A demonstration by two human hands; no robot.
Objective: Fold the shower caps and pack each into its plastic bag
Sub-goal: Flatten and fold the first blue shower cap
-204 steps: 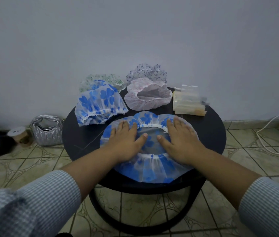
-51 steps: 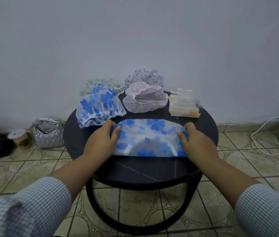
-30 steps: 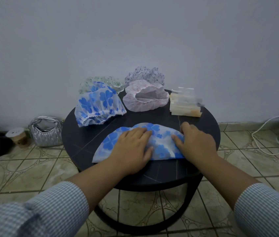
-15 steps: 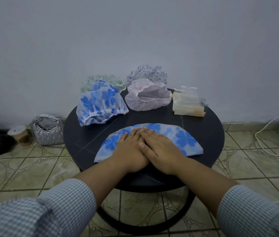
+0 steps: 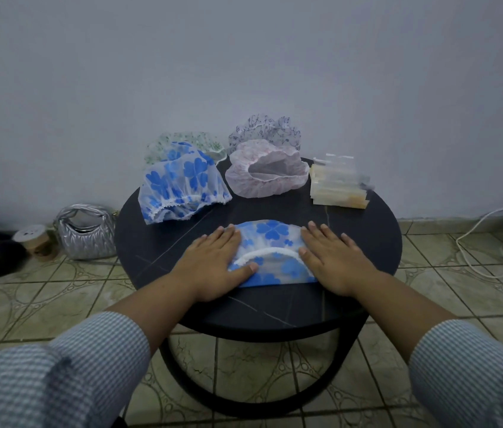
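A folded blue-flowered shower cap (image 5: pixel 272 254) lies flat near the front of the round black table (image 5: pixel 367 242), its white elastic edge showing as an arc. My left hand (image 5: pixel 216 262) presses flat on its left end and my right hand (image 5: pixel 332 257) presses flat on its right end, fingers straight. Behind stand an unfolded blue-flowered cap (image 5: pixel 179 183), a pink cap (image 5: pixel 267 173), a green-patterned cap (image 5: pixel 210 143) and a dark-patterned cap (image 5: pixel 264 129). A stack of clear plastic bags (image 5: pixel 338 186) sits at the back right.
A silver handbag (image 5: pixel 86 233) and a small round jar (image 5: pixel 32 242) sit on the tiled floor left of the table. A white cable (image 5: pixel 478 242) loops on the floor at the right. The wall is close behind the table.
The cap has been folded again into a narrower shape with the elastic edge on top. My hands, together at its middle half a second ago, have spread apart to its two ends.
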